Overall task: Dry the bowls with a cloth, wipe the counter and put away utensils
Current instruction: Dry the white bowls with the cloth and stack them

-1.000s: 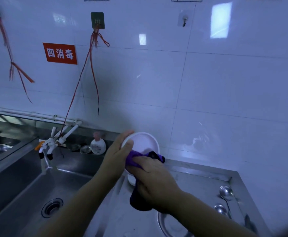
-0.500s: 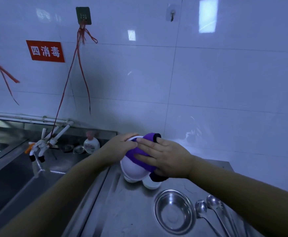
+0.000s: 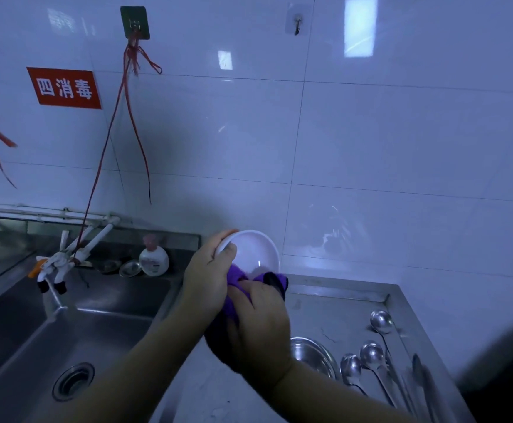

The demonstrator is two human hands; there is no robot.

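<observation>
Red sign [image 3: 64, 88] on the white tiled wall [image 3: 371, 154] reads "四消毒" in white characters.
The label on the white bottle [image 3: 153, 261] standing at the back of the sink is too small and blurred to read; no other lettering or number can be made out.

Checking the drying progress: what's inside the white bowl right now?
The white bowl looks bare inside, showing only a glint. The purple cloth covers its lower rim, pressed there by the right hand, so that part is hidden.
</observation>
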